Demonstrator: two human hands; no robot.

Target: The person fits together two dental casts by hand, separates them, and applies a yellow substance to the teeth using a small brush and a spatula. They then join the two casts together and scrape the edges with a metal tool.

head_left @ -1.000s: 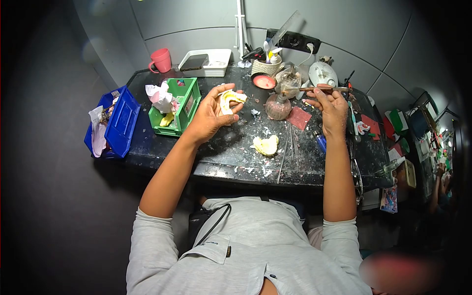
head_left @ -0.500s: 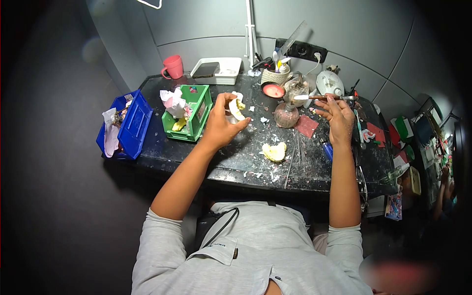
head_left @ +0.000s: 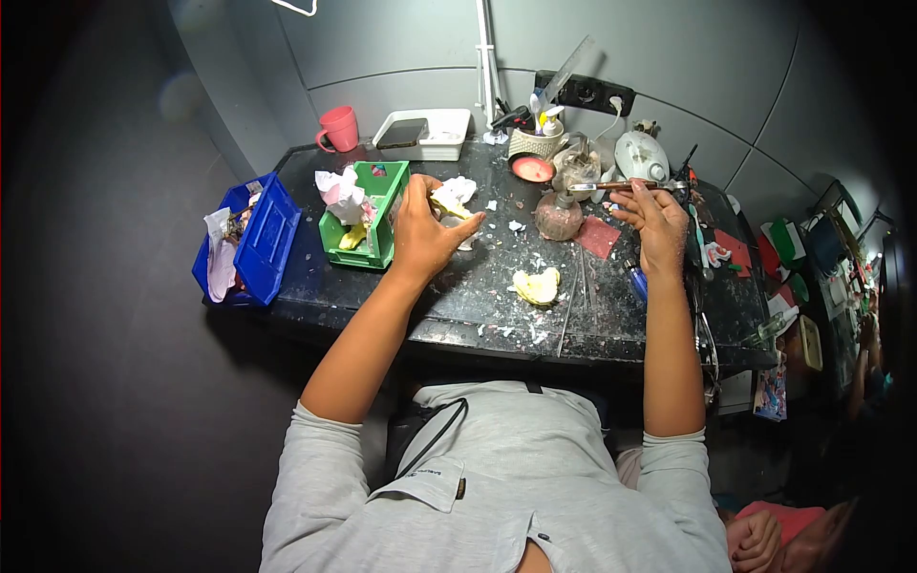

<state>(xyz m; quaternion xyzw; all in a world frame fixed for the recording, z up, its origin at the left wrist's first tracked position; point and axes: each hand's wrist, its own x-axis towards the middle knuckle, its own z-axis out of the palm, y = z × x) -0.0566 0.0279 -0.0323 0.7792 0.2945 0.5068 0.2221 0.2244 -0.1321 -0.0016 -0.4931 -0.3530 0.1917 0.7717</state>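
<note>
My left hand [head_left: 425, 227] is raised over the table, fingers and thumb curled around a pale yellow and white dental cast [head_left: 449, 199], partly hidden by the fingers. My right hand [head_left: 654, 229] pinches the brown handle of a wax knife [head_left: 635, 185], held level with its metal blade pointing left. Its tip overlaps the top of a round glass spirit burner [head_left: 558, 220] in this view. A second pale yellow cast [head_left: 537, 286] lies on the black table [head_left: 449, 320] between my forearms. Beside the burner rests a pink wax sheet [head_left: 598, 237].
To the left stand a green bin [head_left: 387, 224] with scraps and a blue bin [head_left: 272, 250]. Behind are a pink mug [head_left: 338, 129], a white tray [head_left: 444, 143] and a tool basket [head_left: 535, 143]. A blue lighter [head_left: 637, 282] lies near my right wrist. Another person's hands [head_left: 757, 544] show at lower right.
My left hand has turned the cast, so its arch shape no longer faces the camera. The wax knife has rolled a little in my right hand. Another person's hands now show clearly at lower right.
</note>
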